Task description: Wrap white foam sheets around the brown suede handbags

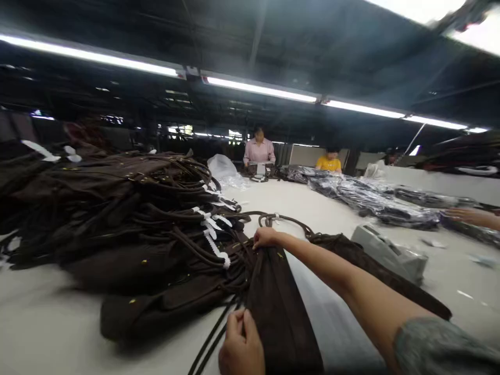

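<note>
A dark brown bag (pixel 283 312) lies in front of me on the pale table, its fabric smooth and its edge running toward me. My right hand (pixel 266 237) reaches across from the right, its fingers pinched on the bag's far top edge. Nearer to me, my left hand (pixel 242 344) is closed at the bag's left side, its thumb and fingers pinching the edge. Dark cords (pixel 213 338) hang beside the left hand. Against the bag's right side lies a pale grey sheet (pixel 328 312). Another dark brown piece (pixel 375 268) lies beyond my forearm.
To the left rises a large pile of dark bags (pixel 117 229) with looped handles and white tags (pixel 213 234). A grey box-like object (pixel 390 255) stands at right. Plastic-wrapped goods (pixel 363 195) line the far side. Another person's hand (pixel 472 216) is at right; several people work beyond.
</note>
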`<act>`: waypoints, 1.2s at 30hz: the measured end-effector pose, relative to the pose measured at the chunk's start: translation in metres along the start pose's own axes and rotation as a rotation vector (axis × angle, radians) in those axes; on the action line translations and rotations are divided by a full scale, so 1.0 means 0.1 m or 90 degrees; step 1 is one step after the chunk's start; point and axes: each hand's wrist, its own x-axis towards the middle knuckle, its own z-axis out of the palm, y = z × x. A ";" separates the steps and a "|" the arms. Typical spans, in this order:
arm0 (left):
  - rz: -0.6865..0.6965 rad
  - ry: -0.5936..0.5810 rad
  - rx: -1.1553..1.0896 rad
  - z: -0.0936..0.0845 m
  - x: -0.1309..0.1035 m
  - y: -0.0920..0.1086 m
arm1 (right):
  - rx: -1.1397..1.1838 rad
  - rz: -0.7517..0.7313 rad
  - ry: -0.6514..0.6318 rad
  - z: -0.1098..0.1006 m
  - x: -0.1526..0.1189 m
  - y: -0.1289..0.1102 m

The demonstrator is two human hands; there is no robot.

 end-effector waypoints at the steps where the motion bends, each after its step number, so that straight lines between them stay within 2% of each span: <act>1: 0.001 0.004 -0.008 -0.01 -0.01 0.01 | 0.004 0.008 0.015 0.02 -0.05 -0.01; 4: -0.003 -0.003 -0.029 -0.05 -0.03 0.03 | 0.022 0.039 0.082 0.08 -0.19 -0.05; 8: -0.020 -0.036 -0.049 -0.12 -0.01 0.08 | 0.064 0.089 0.215 0.12 -0.39 -0.13; 12: -0.001 -0.020 -0.060 -0.16 0.00 0.09 | 0.111 0.126 0.309 0.11 -0.66 -0.23; 15: 0.007 -0.024 -0.071 -0.16 0.02 0.02 | 0.141 0.093 0.299 0.22 -0.95 -0.37; 18: 0.023 -0.037 -0.144 -0.13 0.05 -0.08 | 0.177 0.023 0.246 0.46 -1.19 -0.55; 21: 0.031 -0.041 -0.212 -0.10 0.02 -0.15 | 0.217 -0.078 0.154 0.70 -1.27 -0.67; 24: 0.046 -0.008 -0.143 -0.10 -0.14 -0.15 | 0.201 -0.151 0.140 0.82 -1.23 -0.66; 28: 0.229 0.094 -0.039 -0.12 -0.43 -0.16 | 0.173 -0.210 0.135 0.87 -1.16 -0.54; 30: 0.294 0.130 -0.014 -0.15 -0.51 -0.17 | 0.155 -0.216 0.161 0.89 -1.17 -0.50; 32: 0.278 0.127 0.017 -0.21 -0.52 -0.16 | 0.124 -0.193 0.230 0.92 -1.19 -0.50; 34: 0.203 0.096 0.064 -0.28 -0.47 -0.13 | 0.097 -0.159 0.289 0.94 -1.21 -0.52; 36: 0.113 0.045 0.121 -0.35 -0.39 -0.07 | 0.096 -0.138 0.286 0.94 -1.20 -0.53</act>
